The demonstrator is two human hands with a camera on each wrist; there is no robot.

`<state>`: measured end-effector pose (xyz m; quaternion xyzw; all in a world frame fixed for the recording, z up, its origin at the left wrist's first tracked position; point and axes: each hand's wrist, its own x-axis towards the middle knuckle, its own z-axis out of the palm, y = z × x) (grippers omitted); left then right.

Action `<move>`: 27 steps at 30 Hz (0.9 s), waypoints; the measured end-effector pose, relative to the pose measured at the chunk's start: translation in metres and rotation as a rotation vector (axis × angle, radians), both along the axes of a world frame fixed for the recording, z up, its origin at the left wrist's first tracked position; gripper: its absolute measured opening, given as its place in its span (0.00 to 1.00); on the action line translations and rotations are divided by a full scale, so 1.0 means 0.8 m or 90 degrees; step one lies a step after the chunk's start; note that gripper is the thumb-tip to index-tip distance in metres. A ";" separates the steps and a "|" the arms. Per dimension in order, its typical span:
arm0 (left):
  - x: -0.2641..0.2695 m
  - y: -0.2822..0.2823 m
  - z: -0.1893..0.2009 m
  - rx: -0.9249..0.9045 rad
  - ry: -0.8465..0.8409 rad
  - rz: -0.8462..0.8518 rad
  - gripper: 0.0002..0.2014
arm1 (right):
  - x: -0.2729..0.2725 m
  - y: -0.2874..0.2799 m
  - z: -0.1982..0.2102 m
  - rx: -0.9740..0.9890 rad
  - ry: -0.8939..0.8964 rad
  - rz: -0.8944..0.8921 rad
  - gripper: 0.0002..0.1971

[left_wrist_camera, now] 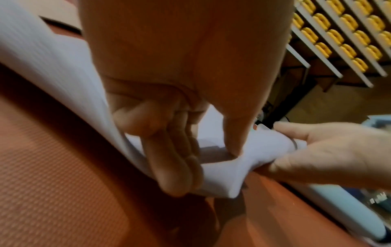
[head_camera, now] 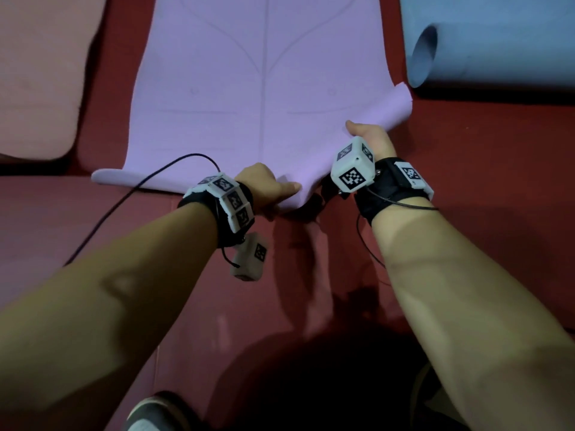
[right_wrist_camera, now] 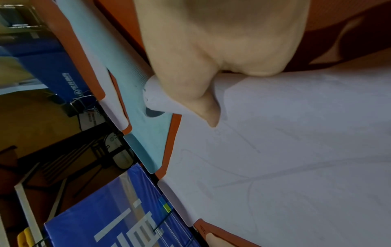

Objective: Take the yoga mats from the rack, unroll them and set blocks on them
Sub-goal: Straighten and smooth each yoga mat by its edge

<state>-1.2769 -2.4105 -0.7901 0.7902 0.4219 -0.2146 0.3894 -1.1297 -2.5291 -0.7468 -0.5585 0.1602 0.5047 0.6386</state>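
Purple yoga mat (head_camera: 261,88) is the thing in play, and from the head view it's mostly rolled out on the red floor (head_camera: 466,181), running away from the person. The near end is still bunched and lifted. The left hand (head_camera: 264,188) pinches that near edge around its middle, and the right hand (head_camera: 370,135) grips the curled-up near right corner. So this looks like the tail end of the unrolling step: the next move probably calls for pulling the edge taut and pressing that corner flat. Left of the purple mat lies a pink mat (head_camera: 40,76); to its right sits a blue mat (head_camera: 497,42) with one end still rolled. No blocks anywhere.

Left wrist view: the fingers (left_wrist_camera: 175,167) are tucked under the mat edge with the thumb pressing on top, a proper pinch. The right hand is just beside it, clamping the curled bit. Some racks with yellow things (left_wrist_camera: 342,25) are behind, too blurry to name.

Right wrist view: the thumb sits on top of the mat's rolled corner, but the other fingers are hidden underneath. Beyond the mat's far end is a blue panel (right_wrist_camera: 127,217), its lettering cut off.
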 end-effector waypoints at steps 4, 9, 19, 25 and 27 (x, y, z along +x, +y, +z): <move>-0.003 0.000 -0.001 -0.157 -0.012 0.218 0.23 | -0.001 0.000 -0.002 0.007 -0.002 -0.033 0.15; -0.020 0.000 -0.009 -0.282 0.099 0.256 0.21 | -0.008 -0.005 -0.002 -0.003 0.018 -0.064 0.17; -0.016 -0.010 -0.011 -0.389 0.052 0.440 0.22 | -0.001 -0.014 -0.016 -0.010 -0.039 -0.011 0.35; -0.014 -0.010 -0.024 -0.408 -0.005 0.567 0.24 | -0.008 -0.008 -0.018 -0.014 0.009 -0.050 0.19; -0.014 -0.012 -0.017 -0.423 -0.035 0.603 0.20 | -0.003 -0.010 -0.021 -0.015 0.009 -0.038 0.18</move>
